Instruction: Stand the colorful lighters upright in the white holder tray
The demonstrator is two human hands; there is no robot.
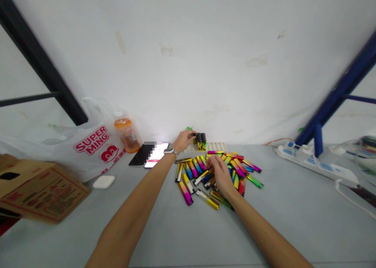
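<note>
Metallic, multicoloured lighters (185,193) lie in a loose pile on the grey table. Behind them, against the wall, is a white tray with rows of holes (217,146). Several lighters with black tops (201,141) stand upright in a block at its left part. My left hand (184,139) reaches to the left side of that block, fingertips pinched on the dark top of a lighter. Over the middle of the pile, my right hand (219,173) has its fingers curled together; what they hold, if anything, I cannot make out.
On the left are a cardboard box (48,189), a white plastic bag (70,142), an orange bottle (127,134), a white square case (103,182) and a lit phone (155,157) beside a dark tablet (141,155). A white power strip (317,165) with cables lies right.
</note>
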